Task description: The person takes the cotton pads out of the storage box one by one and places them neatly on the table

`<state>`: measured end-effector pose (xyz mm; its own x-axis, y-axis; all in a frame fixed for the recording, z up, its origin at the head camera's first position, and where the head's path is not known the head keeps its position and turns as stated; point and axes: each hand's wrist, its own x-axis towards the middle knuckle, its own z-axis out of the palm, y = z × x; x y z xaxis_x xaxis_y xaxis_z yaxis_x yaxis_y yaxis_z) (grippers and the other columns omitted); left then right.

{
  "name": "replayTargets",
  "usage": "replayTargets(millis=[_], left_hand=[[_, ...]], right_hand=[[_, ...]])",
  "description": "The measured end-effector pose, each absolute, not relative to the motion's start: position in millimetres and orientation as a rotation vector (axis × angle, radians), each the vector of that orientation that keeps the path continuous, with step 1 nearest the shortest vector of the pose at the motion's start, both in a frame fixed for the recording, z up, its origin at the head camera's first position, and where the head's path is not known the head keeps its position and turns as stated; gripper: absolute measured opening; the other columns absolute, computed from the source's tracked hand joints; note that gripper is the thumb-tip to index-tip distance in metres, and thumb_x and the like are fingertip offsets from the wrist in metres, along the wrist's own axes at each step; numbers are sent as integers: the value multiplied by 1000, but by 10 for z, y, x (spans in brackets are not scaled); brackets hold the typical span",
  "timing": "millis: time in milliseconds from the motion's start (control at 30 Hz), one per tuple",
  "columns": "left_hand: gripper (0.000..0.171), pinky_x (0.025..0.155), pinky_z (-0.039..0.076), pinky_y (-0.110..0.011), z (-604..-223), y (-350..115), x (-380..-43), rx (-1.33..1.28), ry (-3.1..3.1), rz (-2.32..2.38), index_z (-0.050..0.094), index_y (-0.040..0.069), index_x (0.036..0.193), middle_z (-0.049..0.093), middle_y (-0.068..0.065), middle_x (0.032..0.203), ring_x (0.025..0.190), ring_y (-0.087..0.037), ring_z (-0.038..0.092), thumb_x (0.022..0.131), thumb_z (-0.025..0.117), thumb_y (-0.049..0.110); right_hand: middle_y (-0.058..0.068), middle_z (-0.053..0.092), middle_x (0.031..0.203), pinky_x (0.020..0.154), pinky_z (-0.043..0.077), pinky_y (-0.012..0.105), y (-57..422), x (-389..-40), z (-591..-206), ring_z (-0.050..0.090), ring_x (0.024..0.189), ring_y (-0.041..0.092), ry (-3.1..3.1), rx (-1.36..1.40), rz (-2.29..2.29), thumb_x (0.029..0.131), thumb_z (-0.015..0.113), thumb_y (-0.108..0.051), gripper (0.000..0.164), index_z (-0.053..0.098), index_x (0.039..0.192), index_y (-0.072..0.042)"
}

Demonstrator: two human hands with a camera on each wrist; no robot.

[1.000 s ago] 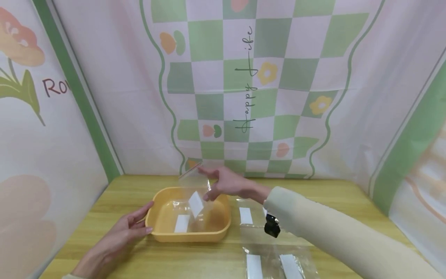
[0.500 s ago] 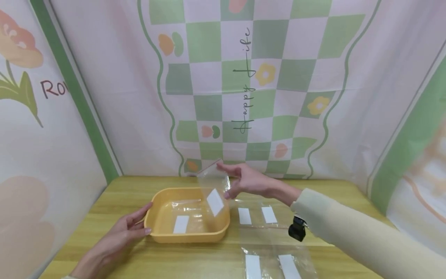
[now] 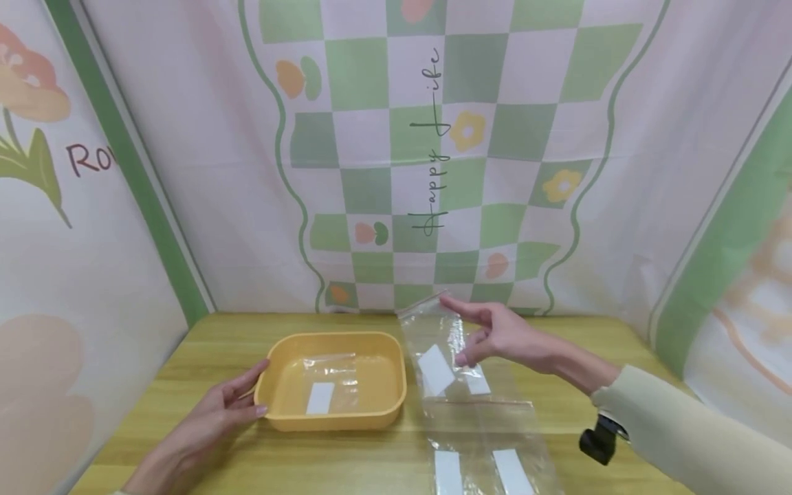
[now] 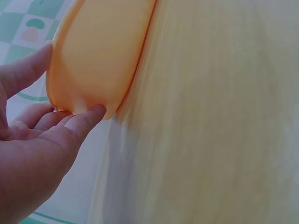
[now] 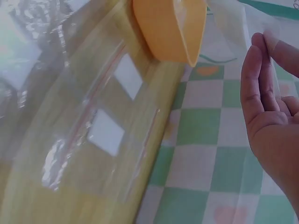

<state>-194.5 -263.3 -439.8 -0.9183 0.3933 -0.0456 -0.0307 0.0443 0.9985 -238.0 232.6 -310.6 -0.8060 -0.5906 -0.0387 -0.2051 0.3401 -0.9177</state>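
My left hand holds the left end of a yellow plastic tray, thumb and fingers spread against its side. Inside the tray lies a clear zip-lock bag with a white label. To the tray's right, my right hand pinches another clear zip-lock bag by its edge, tilted above the table. Its white label overlaps the bags below. In the right wrist view the held bag shows only partly, with thumb and fingertips meeting on it.
Several zip-lock bags with white labels lie on the wood-grain table at the right; a front one is cut by the frame edge. A green-and-white checkered cloth hangs behind the table. My right wrist wears a black device.
My right hand has carried the pinched zip-lock bag rightward, from over the tray to over the bags on the table. The left hand stays at the tray's left end.
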Motion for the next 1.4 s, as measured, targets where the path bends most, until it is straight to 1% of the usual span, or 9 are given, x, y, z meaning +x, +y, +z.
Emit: replayTargets(millis=[267, 500, 533, 633, 733, 900, 967, 1200, 1400], left_hand=[[90, 108, 46, -25, -4404, -2657, -1929, 360, 2031, 1943, 12, 0, 166, 3, -22, 172, 151, -50, 23, 98, 70, 3], [89, 108, 46, -25, -4417, -2667, -1922, 361, 2028, 1948, 11, 0, 166, 3, -23, 171, 151, -50, 23, 98, 68, 2], [89, 108, 46, -25, -4414, -2667, -1921, 362, 2030, 1948, 11, 0, 166, 3, -23, 171, 151, -50, 23, 98, 69, 2], [90, 108, 45, -24, -4400, -2663, -1921, 358, 2038, 1945, 12, 0, 166, 3, -22, 172, 151, -49, 24, 98, 70, 4], [90, 108, 45, -24, -4396, -2657, -1927, 360, 2039, 1941, 12, 0, 166, 3, -22, 172, 151, -49, 24, 98, 71, 5], [90, 109, 45, -25, -4408, -2644, -1944, 376, 2027, 1944, 11, -1, 166, 2, -23, 172, 151, -50, 23, 97, 70, 3], [90, 109, 45, -25, -4414, -2642, -1949, 379, 2027, 1944, 11, -2, 165, 2, -23, 171, 151, -50, 22, 97, 71, 3], [91, 109, 46, -25, -4420, -2635, -1948, 384, 2026, 1945, 11, -3, 165, 1, -24, 171, 151, -51, 22, 97, 70, 3], [91, 108, 46, -26, -4414, -2630, -1940, 383, 2031, 1943, 10, -3, 165, 1, -24, 171, 150, -51, 23, 97, 70, 2]], right_hand=[[14, 9, 175, 105, 54, 43, 2823, -2178, -3242, 73, 82, 31, 2238, -683, -1476, 89, 81, -9, 105, 14, 169, -13], [18, 7, 173, 111, 29, 80, 3193, -1990, -3380, 72, 87, 41, 2258, -634, -1445, 92, 76, -8, 102, 9, 169, -9], [18, 8, 173, 110, 26, 82, 3245, -1968, -3414, 70, 98, 45, 2277, -631, -1434, 92, 76, -9, 101, 10, 168, -8], [15, 12, 173, 108, 19, 85, 3386, -1898, -3524, 49, 133, 55, 2331, -597, -1399, 94, 75, -10, 97, 14, 168, -7], [17, 12, 173, 107, 18, 85, 3522, -1806, -3639, 18, 149, 57, 2335, -580, -1410, 95, 73, -8, 93, 16, 168, -6], [19, 4, 172, 106, 25, 85, 3727, -1647, -3822, 21, 147, 58, 2249, -542, -1463, 96, 69, -4, 92, 12, 169, -8], [12, 5, 172, 108, 25, 84, 3812, -1600, -3897, 21, 148, 51, 2224, -516, -1472, 97, 67, -3, 90, 13, 169, -9], [-28, 21, 165, 112, 22, 79, 4136, -1531, -4179, 19, 136, -19, 2050, -538, -1559, 101, 56, 6, 83, 8, 168, -6], [-26, 25, 166, 118, 33, 60, 4305, -1518, -4358, 21, 136, -19, 1920, -640, -1626, 100, 51, 13, 82, 11, 168, -10]])
